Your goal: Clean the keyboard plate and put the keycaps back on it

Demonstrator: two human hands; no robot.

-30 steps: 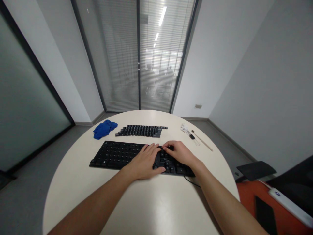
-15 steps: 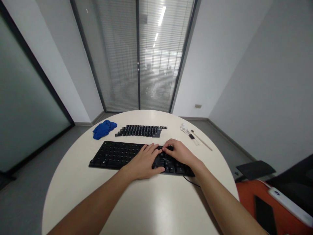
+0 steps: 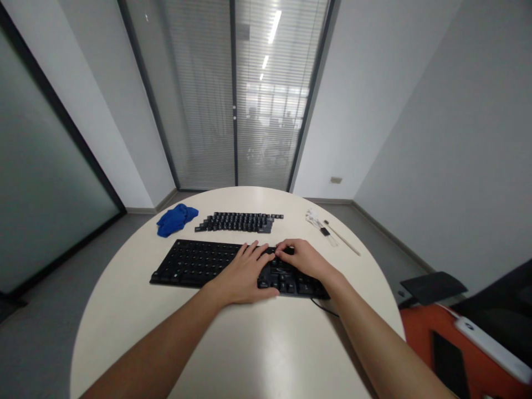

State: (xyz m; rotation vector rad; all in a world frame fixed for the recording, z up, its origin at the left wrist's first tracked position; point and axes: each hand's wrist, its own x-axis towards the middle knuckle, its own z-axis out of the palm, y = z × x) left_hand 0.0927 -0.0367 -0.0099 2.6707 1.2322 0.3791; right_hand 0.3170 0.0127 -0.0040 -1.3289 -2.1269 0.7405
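Observation:
A black keyboard (image 3: 199, 263) lies across the round table, its left part stripped of most keycaps and its right part still bearing keys. My left hand (image 3: 245, 275) rests flat on its middle, fingers spread. At the keyboard's upper right, my right hand (image 3: 300, 257) is closed in a pinch, thumb and forefinger pressed together; whatever is between them is hidden. Behind the keyboard, loose black keycaps (image 3: 236, 223) are laid out in rows. Both hands cover some of the keys beneath them.
A crumpled blue cloth (image 3: 177, 220) lies at the table's far left. Toward the right are a thin brush (image 3: 343, 238) and a small wire tool with a black handle (image 3: 325, 231). A cable (image 3: 324, 308) leaves the keyboard's front. An orange chair (image 3: 421, 338) holds a white power strip (image 3: 490, 349).
Hardly anything differs. The fingers of my left hand have shifted very slightly, while my right hand keeps its pinch in the same place.

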